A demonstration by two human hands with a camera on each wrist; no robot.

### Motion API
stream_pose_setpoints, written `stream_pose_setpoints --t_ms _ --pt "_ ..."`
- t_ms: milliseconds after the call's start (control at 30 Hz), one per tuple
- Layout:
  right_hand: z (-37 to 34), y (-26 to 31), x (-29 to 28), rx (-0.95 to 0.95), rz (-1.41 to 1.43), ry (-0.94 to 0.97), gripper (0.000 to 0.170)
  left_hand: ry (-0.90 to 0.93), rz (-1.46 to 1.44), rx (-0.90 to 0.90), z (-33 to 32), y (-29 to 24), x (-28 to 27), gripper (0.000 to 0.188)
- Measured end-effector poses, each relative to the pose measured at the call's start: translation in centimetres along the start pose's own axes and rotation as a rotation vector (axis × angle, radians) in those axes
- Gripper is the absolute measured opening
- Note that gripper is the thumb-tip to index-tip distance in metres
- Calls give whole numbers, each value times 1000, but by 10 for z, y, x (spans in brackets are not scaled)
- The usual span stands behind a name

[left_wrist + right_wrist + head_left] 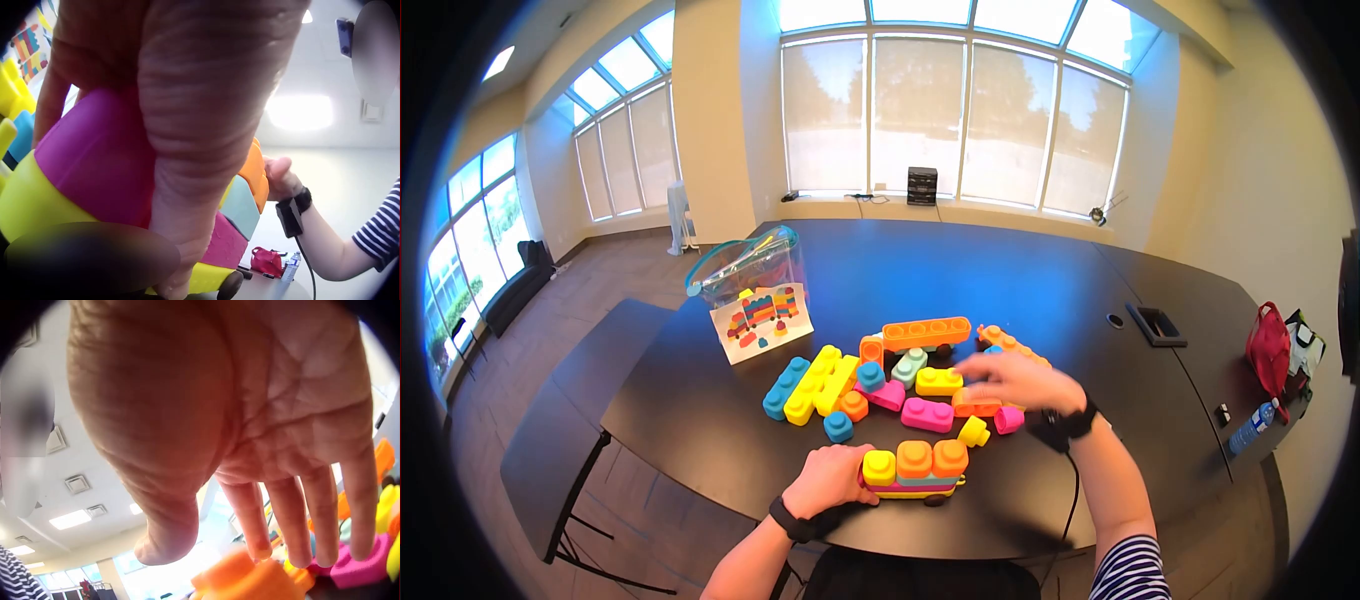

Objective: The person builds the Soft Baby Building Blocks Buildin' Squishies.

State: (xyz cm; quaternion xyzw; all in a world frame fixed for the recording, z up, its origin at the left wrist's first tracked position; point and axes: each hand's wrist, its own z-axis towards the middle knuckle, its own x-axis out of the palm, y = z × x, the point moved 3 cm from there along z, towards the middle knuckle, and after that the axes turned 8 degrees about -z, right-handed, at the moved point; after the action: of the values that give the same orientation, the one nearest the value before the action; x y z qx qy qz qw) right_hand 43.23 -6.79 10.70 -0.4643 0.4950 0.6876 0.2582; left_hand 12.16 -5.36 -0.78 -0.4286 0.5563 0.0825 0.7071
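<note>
At the table's near edge stands a wheeled block vehicle (912,484), with yellow and magenta layers, a light blue block and a yellow and two orange blocks on top. My left hand (832,480) grips its left end; in the left wrist view the thumb lies over the magenta side (100,156). My right hand (1020,382) hovers over the right part of the loose blocks, near a yellow block (940,381) and an orange one (977,404). Its fingers are extended and apart in the right wrist view, with nothing held, above an orange block (250,581).
Behind the vehicle lie yellow long blocks (805,390), a blue one (787,388), a magenta one (927,415) and an orange wheeled piece (926,333). A clear bag with a picture card (762,322) stands back left. A water bottle (1252,428) and red bag (1268,347) are at right.
</note>
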Motion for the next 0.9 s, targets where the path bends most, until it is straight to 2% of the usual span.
stream_pose_setpoints --t_ms 67,167,267,367,467,500,600,700,800,900 --pt "35 -32 -17 36 -98 -92 53 -21 5 10 -1 1 0 63" --pt "98 -84 -15 81 -310 -92 52 -16 24 -8 0 2 3 62" --pt "153 -117 11 188 -436 10 63 -5 37 -21 -1 0 3 61" --pt "192 -137 41 264 -417 61 88 -3 35 -5 -1 1 4 65" --pt "207 -137 54 318 -382 162 91 -4 27 -25 -2 -1 5 64" --pt "211 -143 59 300 -393 154 82 -6 22 -31 -2 1 8 63" --pt "216 -147 56 277 -256 314 69 -33 -3 -16 -3 4 10 61" --pt "210 -147 56 270 -192 314 59 -38 -16 -15 -5 4 9 61" --pt "199 -140 56 238 -255 399 70 -16 -34 -52 -9 6 4 62" --pt "184 -142 60 211 -256 387 68 -29 -71 -77 -14 13 -13 64"
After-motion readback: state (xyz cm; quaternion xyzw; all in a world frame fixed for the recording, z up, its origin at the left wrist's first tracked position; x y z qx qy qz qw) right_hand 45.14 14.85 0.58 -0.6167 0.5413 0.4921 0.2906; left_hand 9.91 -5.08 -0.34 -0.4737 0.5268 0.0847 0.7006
